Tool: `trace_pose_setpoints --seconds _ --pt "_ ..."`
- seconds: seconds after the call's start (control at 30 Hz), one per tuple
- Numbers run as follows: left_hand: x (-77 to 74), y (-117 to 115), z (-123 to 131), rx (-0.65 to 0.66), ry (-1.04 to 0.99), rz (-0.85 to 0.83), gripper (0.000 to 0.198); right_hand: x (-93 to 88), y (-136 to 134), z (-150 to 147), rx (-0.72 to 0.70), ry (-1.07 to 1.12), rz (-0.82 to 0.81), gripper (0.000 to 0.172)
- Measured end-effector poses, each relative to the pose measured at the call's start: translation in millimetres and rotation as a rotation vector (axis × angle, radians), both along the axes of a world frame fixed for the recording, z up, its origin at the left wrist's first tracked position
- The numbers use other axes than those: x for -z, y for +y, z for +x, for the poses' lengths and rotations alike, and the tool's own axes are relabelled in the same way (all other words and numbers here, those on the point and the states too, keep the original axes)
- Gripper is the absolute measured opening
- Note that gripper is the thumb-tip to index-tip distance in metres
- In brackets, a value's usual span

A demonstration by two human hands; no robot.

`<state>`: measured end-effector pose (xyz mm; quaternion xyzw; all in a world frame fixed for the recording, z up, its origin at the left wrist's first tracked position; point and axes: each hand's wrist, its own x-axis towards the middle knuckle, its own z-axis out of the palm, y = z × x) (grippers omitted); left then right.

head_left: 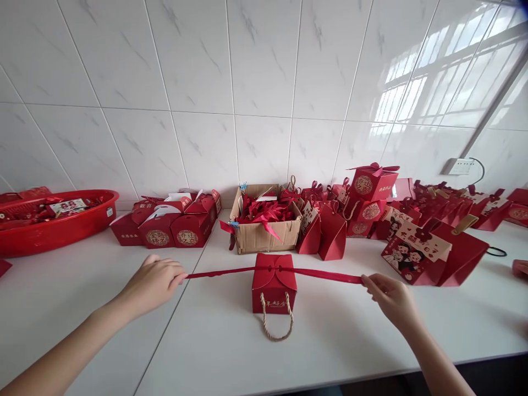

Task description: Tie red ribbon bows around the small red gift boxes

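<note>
The paper box looks smooth, its handle rough rope, the tiles glossy.

The tiled wall reflects bright window glare

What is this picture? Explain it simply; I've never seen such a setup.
There is no machine: a person's bare left hand and right hand are seen by a camera worn on that person's head, looking forward and down. On the white table stands a small red box with a rope handle. A red ribbon runs out to both sides from its top; the left hand holds one end, the right hand the other. Behind are a cardboard box of red ribbons, more red boxes and, far left, a red basin.
</note>
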<state>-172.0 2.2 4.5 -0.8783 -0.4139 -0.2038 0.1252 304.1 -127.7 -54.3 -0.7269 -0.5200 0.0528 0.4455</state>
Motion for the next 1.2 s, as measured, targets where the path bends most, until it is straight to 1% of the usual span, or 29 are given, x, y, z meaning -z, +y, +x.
trace_pose_setpoints --seconds 0.07,0.17,0.27,0.33,0.4,0.47,0.5,0.53,0.6,0.63,0.67,0.7,0.77,0.83,0.93,1.03,1.13,1.2 --pt "9.7 0.3 2.0 0.000 -0.005 -0.041 0.032 2.2 -0.5 -1.8 -0.003 -0.003 -0.022 0.047" --pt "11.6 1.3 2.4 -0.034 0.026 -0.116 0.033 2.7 2.9 -1.3 -0.004 -0.042 -0.052 0.048" --pt "6.1 1.5 -0.2 -0.080 0.098 -0.274 0.035 3.0 9.6 2.4 0.004 -0.140 -0.127 0.044" --pt "0.2 -0.7 2.5 -0.083 0.136 -0.373 0.035 0.1 15.6 1.8 0.010 -0.219 -0.164 0.037" --pt "-7.7 -5.3 14.5 -0.060 0.106 -0.385 0.033 -8.5 23.1 -5.7 0.016 -0.282 -0.115 0.030" --pt "-16.9 -11.5 37.5 -0.045 -0.029 -0.311 0.026 -23.7 32.1 -22.5 -0.016 -0.304 0.002 0.032" --pt "-21.0 -14.7 52.5 -0.028 -0.142 -0.278 0.025 -33.1 37.1 -34.5 -0.077 -0.293 0.048 0.033" --pt "-24.2 -17.7 69.1 0.016 -0.242 -0.303 0.020 -42.7 42.4 -48.2 -0.186 -0.270 0.073 0.033" --pt "-26.1 -21.7 103.7 0.088 -0.443 -0.425 0.014 -59.4 53.2 -77.7 -0.461 -0.258 0.082 0.033" --pt "-24.4 -22.7 120.2 0.091 -0.545 -0.502 0.014 -65.1 58.5 -91.6 -0.577 -0.271 0.085 0.036" --pt "-20.9 -23.0 135.1 0.069 -0.654 -0.587 0.016 -68.3 63.5 -103.6 -0.648 -0.294 0.090 0.041" --pt "-16.0 -22.9 148.1 0.052 -0.743 -0.682 0.018 -69.0 67.9 -113.0 -0.681 -0.308 0.098 0.047" --pt "-3.3 -22.6 166.8 0.042 -0.883 -0.841 0.022 -63.5 74.4 -122.8 -0.730 -0.294 0.111 0.056" --pt "9.5 -24.0 176.1 0.079 -0.984 -0.875 0.025 -52.5 77.0 -122.5 -0.789 -0.210 0.112 0.060" --pt "22.4 -29.2 178.0 0.173 -1.052 -0.824 0.023 -36.2 74.7 -115.9 -0.874 -0.029 0.114 0.060" --pt "26.4 -33.3 175.0 0.206 -1.094 -0.864 0.018 -28.2 70.4 -116.3 -0.930 0.060 0.128 0.058" --pt "26.7 -33.9 172.0 0.238 -1.112 -0.941 0.020 -27.0 67.9 -123.5 -0.974 0.075 0.134 0.056" --pt "26.6 -33.8 170.3 0.255 -1.106 -0.960 0.023 -27.3 66.8 -127.3 -0.982 0.071 0.134 0.056"
